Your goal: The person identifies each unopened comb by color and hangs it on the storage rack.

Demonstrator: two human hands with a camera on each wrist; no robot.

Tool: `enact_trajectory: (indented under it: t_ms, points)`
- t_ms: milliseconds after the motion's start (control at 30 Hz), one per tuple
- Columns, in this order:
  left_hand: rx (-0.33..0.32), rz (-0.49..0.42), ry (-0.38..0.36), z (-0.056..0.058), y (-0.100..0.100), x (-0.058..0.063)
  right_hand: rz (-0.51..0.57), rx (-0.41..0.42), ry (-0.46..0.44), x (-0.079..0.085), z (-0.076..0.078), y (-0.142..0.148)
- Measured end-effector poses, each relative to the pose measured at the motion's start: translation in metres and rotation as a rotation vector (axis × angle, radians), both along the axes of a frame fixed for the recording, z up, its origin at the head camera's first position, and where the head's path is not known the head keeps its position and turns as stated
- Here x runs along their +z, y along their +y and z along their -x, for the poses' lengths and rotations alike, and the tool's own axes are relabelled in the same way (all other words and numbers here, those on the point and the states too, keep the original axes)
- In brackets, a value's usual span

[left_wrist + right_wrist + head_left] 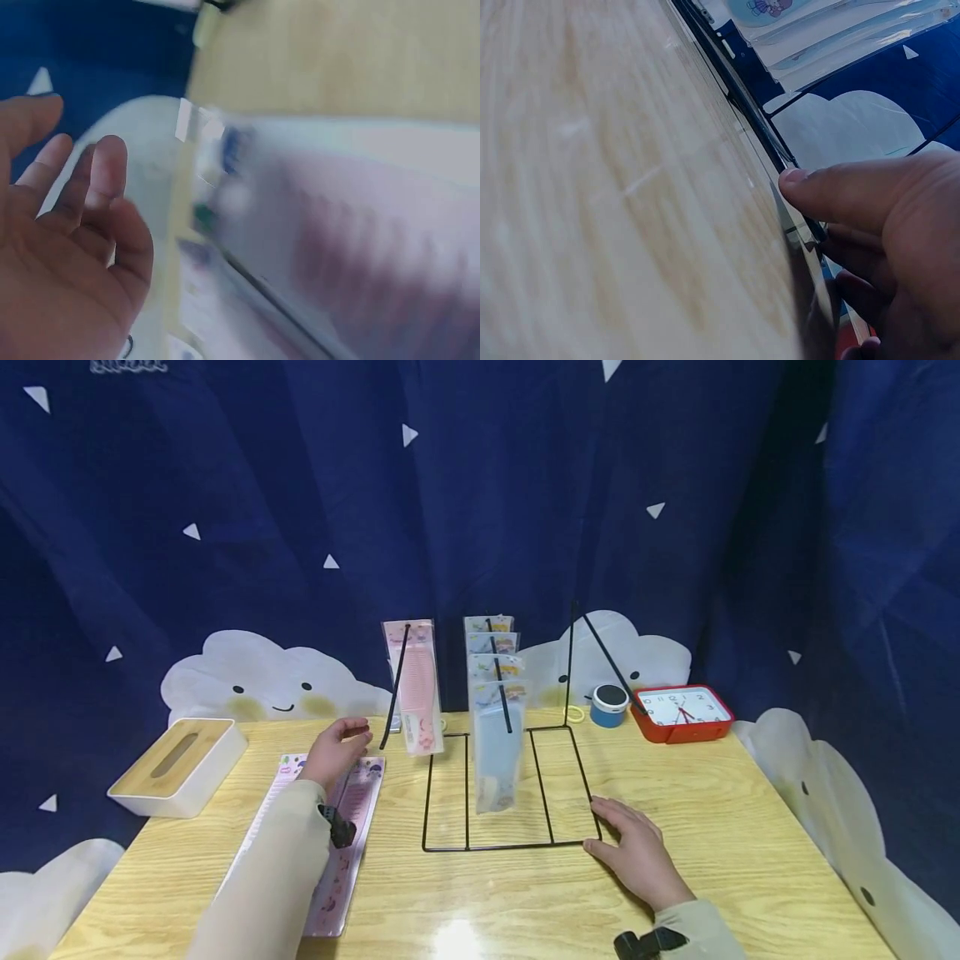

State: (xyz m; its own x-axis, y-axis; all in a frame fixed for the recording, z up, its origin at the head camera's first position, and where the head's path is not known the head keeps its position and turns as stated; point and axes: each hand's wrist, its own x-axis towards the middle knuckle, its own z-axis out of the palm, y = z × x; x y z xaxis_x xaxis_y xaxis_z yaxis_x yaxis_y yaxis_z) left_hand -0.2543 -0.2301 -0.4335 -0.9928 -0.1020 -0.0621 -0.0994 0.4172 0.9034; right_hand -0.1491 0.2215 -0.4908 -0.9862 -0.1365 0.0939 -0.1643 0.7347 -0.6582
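Observation:
My left hand (pixel 339 753) is held over the far end of flat pink packs in clear plastic (pixel 354 852), its fingers loosely bent. The left wrist view shows nothing in that hand (pixel 71 247); the packs there are blurred. Just right of it, a packaged pink comb (pixel 417 685) hangs on one hook of a black wire rack (pixel 510 846). Several packaged combs, a blue one (pixel 498 747) foremost, hang on the middle hook. My right hand (pixel 636 852) holds the rack's near right corner, thumb on the front wire and fingers by the side wire.
A white tissue box with a wooden lid (pixel 176 768) stands at left. Behind the rack on the right are a small blue speaker (pixel 608 707), a yellow ring (pixel 575 714) and a red clock (pixel 684 714). The rack's right hook (pixel 611 656) slants forward, bare.

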Motion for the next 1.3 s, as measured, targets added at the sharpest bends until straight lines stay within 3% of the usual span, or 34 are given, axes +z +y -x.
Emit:
enact_trajectory:
  t_ms: [200,367,700,900,1033,1133,1300]
  points:
    - [0.010,0.237,-0.047,-0.002,-0.012,-0.022,-0.014,-0.001,-0.011,0.001,0.001,-0.001]
    - [0.008,0.299,-0.070,-0.003,-0.013,-0.031,-0.009,0.001,-0.016,0.002,0.001,-0.002]
    - [-0.023,0.489,-0.056,-0.002,-0.010,-0.038,-0.004,0.001,-0.027,0.002,0.001,-0.003]
    - [-0.047,0.480,-0.037,-0.004,-0.006,-0.035,-0.007,0.002,-0.034,0.001,0.001,0.000]
    - [-0.071,0.457,0.052,-0.007,-0.002,-0.026,-0.014,-0.003,-0.035,0.000,0.000,0.001]
    - [-0.080,0.403,0.142,-0.013,-0.001,-0.015,-0.016,-0.007,-0.028,0.001,-0.001,0.001]
    - [-0.037,0.229,0.223,-0.030,0.004,0.005,-0.003,0.000,-0.019,0.002,-0.001,0.001]
